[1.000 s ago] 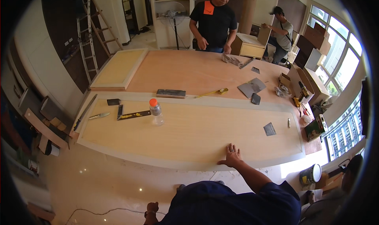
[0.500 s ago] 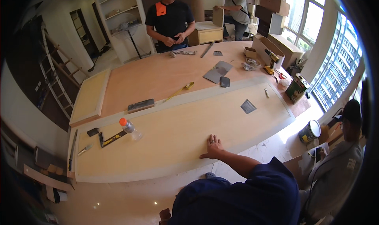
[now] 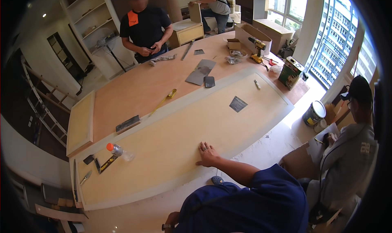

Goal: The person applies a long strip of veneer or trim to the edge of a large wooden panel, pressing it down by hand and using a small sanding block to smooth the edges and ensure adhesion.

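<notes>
My right hand point(image 3: 208, 155) lies flat on a pale yellow panel point(image 3: 163, 167) near its front edge. The fingers are spread, a ring shows on one, and nothing is held. At the lower edge, beside my navy clothing, my left hand point(image 3: 171, 219) is partly in view with a dark band at the wrist; its fingers are hidden. Left of my right hand on the panel are a clear bottle with an orange cap point(image 3: 116, 149), a try square point(image 3: 107, 164), a paintbrush point(image 3: 85, 177) and a small dark pad point(image 3: 88, 159). A grey abrasive sheet point(image 3: 238, 104) lies farther right.
Beyond lie a dark block point(image 3: 128, 124), a yellow tape measure point(image 3: 172, 94), grey sheets point(image 3: 200, 72) and a cordless drill point(image 3: 258, 49). A metal can point(image 3: 290, 73) stands at the right corner, a pail point(image 3: 314, 112) on the floor. One person stands opposite, another sits at right.
The view has swung right, so the panel and tools appear shifted left. My right hand stays flat on the panel. The person at right shows more fully, with hands over a board.
</notes>
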The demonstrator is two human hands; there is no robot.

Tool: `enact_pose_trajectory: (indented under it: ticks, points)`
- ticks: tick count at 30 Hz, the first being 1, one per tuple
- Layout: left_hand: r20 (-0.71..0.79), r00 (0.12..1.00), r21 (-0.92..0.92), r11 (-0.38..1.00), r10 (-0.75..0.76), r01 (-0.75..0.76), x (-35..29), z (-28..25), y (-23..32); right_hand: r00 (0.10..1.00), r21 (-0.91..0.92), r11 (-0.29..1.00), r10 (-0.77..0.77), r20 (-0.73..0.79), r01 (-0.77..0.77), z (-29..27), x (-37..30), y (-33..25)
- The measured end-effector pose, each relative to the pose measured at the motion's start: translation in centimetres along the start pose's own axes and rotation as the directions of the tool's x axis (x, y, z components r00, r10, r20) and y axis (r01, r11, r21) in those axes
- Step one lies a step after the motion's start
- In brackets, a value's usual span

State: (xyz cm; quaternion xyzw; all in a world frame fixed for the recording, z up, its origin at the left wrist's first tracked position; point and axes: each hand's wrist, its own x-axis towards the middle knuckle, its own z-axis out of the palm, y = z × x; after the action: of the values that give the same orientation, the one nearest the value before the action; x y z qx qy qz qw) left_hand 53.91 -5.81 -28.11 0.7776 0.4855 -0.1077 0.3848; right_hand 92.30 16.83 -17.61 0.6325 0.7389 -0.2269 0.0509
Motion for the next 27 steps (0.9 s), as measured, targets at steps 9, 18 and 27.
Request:
enact_pose_trajectory:
  ticks: [9,18,27]
  points:
    - [-0.336,0.931,-0.311,0.95,-0.139,0.03,4.6,-13.9,13.4,1.0,0.009,1.0,0.013,-0.021,-0.013,-0.4,-0.5,-0.1]
    - [-0.245,0.954,-0.508,0.861,-0.171,0.024,1.8,-7.3,6.9,0.999,-0.021,0.999,0.045,0.028,-0.044,-0.6,0.0,-0.2]
    - [-0.335,0.906,-0.609,0.793,-0.259,0.002,-3.2,-6.1,5.8,0.997,-0.063,0.996,0.066,0.037,-0.064,-0.3,0.4,-0.5]
